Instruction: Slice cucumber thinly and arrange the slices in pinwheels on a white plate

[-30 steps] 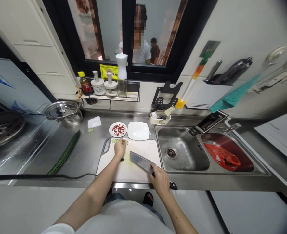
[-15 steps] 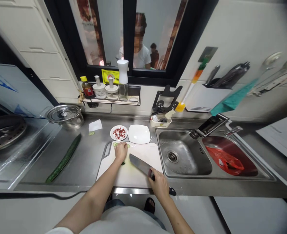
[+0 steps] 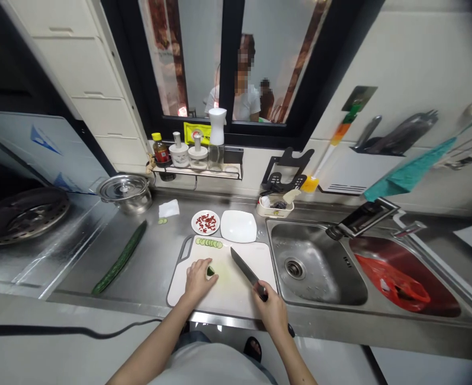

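My left hand (image 3: 199, 278) is closed around a short cucumber piece (image 3: 210, 271) on the white cutting board (image 3: 236, 299); part of the piece is hidden under my fingers. In my right hand (image 3: 271, 308) is a kitchen knife (image 3: 244, 268), gripped by its dark handle, its blade slanting up and left over the board's right half. A row of cucumber slices (image 3: 209, 243) lies along the board's far edge. Behind the board stand a small plate of chopped red pieces (image 3: 206, 222) and a white square plate (image 3: 238, 226). A whole cucumber (image 3: 120, 258) rests on the counter to the left.
To the right is a steel double sink (image 3: 319, 267), with a red plastic bag (image 3: 404, 286) in its far basin. A lidded pot (image 3: 126, 192) stands at the back left, near a paper scrap (image 3: 169, 208). A condiment rack (image 3: 195, 171) hangs below the window.
My left hand has moved from the slices at the far edge back to the cucumber piece. The knife stays in my right hand, and the whole view has shifted.
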Available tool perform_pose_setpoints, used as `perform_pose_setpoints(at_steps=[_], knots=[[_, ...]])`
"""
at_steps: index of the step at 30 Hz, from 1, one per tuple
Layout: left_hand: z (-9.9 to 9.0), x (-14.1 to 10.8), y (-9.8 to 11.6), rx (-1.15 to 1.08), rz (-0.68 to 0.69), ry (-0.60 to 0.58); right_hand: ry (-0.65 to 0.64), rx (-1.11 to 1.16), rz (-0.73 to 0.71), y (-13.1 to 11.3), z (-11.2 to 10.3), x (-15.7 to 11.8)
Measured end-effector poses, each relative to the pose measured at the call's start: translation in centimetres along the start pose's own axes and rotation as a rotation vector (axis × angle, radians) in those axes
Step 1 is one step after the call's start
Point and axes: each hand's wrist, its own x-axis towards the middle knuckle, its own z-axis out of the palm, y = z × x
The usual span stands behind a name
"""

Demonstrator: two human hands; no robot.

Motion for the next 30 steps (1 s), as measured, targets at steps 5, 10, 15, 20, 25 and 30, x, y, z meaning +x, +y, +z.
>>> perform_pose_setpoints(at_steps=[5, 10, 15, 20, 25, 30], knots=[[-0.6, -0.6, -0.2, -0.025, 0.015, -0.095, -0.006, 0.034, -0.003, -0.4, -0.1, -0.1], [-0.6, 1.0, -2.4, -0.140, -0.098, 0.101, -0.019, 0.074, 0.002, -0.6, -0.6, 0.1], [-2.0, 5.7, -6.8, -0.227, -0.421, 0.432, -0.023, 0.051, 0.020, -0.3, -0.9, 0.2], [-4.5, 9.7, -10.0, -0.129, -0.642, 0.551, -0.006, 0.079, -0.029, 0.1, -0.5, 0.3], [-5.5, 10.8, -11.0, -0.013, -0.634, 0.443, 0.008, 0.102, -0.053, 0.0, -0.3, 0.4], [-5.1, 10.4, -11.1, 0.050, -0.625, 0.349, 0.011, 0.090, -0.048, 0.0, -0.2, 0.5]])
